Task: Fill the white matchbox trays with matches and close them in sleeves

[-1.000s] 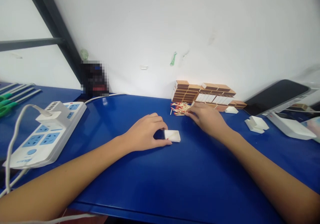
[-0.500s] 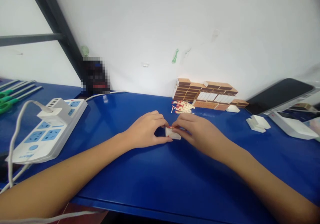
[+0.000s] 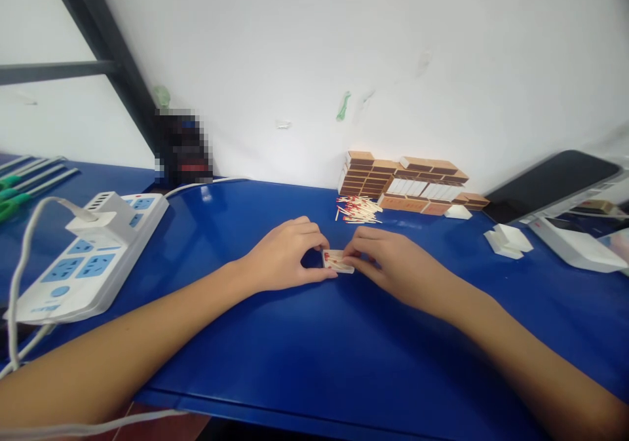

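Matchbox tray point(image 3: 346, 270) on blue tabletop point(image 3: 295, 356) between hands, matches point(image 3: 335, 261) inside. Left hand point(image 3: 287, 257) curved half-open, gripping tray's left end. Right hand point(image 3: 393, 261) pinched nearly closed at right end; any match held, cannot tell. Step seems settling matches; next move calls for light release, clear of far match pile point(image 3: 362, 211).

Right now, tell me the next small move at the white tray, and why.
Probably send the right hand to the match pile for more: the white tray, gripped by the left hand, shows only a few matches, while many lie loose on the blue table.
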Action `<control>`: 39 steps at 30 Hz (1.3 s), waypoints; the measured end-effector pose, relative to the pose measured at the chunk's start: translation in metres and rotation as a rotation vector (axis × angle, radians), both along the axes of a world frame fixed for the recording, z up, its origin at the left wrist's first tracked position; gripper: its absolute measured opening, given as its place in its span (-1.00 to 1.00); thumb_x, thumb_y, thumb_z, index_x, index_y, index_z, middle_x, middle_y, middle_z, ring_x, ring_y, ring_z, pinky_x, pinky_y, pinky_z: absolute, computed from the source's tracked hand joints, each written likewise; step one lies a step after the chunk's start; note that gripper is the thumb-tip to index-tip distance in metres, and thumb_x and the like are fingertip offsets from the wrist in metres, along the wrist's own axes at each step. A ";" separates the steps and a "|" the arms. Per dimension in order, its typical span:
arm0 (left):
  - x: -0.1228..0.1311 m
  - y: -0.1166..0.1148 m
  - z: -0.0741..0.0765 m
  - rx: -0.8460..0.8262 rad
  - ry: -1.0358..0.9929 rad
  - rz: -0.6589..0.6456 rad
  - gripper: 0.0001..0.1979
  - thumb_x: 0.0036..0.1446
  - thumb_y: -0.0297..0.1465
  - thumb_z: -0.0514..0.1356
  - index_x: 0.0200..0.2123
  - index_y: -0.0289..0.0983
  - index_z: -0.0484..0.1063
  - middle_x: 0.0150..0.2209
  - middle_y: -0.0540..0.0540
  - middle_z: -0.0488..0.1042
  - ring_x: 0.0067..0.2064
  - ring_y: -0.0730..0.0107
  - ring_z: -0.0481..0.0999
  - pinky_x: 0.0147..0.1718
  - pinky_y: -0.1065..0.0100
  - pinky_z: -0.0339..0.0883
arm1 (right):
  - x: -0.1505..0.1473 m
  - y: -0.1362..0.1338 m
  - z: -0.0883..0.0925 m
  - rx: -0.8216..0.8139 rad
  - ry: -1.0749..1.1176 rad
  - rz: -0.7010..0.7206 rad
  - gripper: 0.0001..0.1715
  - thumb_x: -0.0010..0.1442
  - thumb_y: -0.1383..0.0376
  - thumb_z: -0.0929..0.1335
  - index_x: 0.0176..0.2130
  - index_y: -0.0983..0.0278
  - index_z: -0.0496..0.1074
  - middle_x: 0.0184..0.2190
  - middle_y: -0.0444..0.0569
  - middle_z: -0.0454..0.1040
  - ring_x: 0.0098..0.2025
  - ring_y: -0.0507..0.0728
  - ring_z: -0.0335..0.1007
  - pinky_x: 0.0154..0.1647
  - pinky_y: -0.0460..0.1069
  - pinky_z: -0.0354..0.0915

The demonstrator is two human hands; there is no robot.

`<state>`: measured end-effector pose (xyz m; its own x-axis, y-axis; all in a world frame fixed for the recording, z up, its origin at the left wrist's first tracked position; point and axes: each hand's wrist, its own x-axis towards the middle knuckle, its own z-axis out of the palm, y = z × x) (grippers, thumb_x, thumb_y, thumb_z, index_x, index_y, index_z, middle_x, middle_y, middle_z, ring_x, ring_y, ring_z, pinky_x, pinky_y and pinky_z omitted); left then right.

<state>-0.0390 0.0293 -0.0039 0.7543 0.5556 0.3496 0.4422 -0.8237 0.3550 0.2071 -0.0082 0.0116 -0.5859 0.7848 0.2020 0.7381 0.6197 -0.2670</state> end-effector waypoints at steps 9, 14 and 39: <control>0.001 0.000 0.000 -0.008 -0.010 0.006 -0.63 0.23 -0.07 0.35 -0.17 -0.28 0.54 -0.22 -0.07 0.57 -0.13 0.24 0.47 -0.10 0.22 0.36 | -0.011 -0.003 -0.005 0.014 0.108 -0.017 -0.85 0.43 0.29 0.35 -0.20 0.21 0.53 -0.25 -0.05 0.53 -0.26 0.12 0.48 -0.26 0.00 0.32; 0.001 -0.001 0.000 -0.009 0.000 0.000 -0.64 0.22 -0.09 0.37 -0.12 -0.26 0.57 -0.21 -0.07 0.56 -0.12 0.24 0.47 -0.09 0.22 0.35 | 0.027 0.027 -0.008 0.171 0.089 -0.196 -0.88 0.37 0.26 0.38 -0.13 0.23 0.52 -0.23 0.01 0.54 -0.24 0.18 0.46 -0.24 0.05 0.30; 0.000 -0.001 -0.004 0.009 -0.003 -0.002 -0.63 0.21 -0.08 0.37 -0.14 -0.26 0.56 -0.23 -0.08 0.55 -0.15 0.24 0.45 -0.13 0.24 0.33 | 0.021 0.039 -0.025 0.120 0.192 -0.219 -0.81 0.35 0.22 0.35 -0.08 0.20 0.51 -0.16 0.07 0.47 -0.20 0.22 0.43 -0.17 0.11 0.37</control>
<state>-0.0392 0.0280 -0.0076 0.7543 0.5511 0.3568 0.4400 -0.8277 0.3483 0.2281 0.0313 -0.0138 -0.3480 0.8521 0.3910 0.8006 0.4871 -0.3490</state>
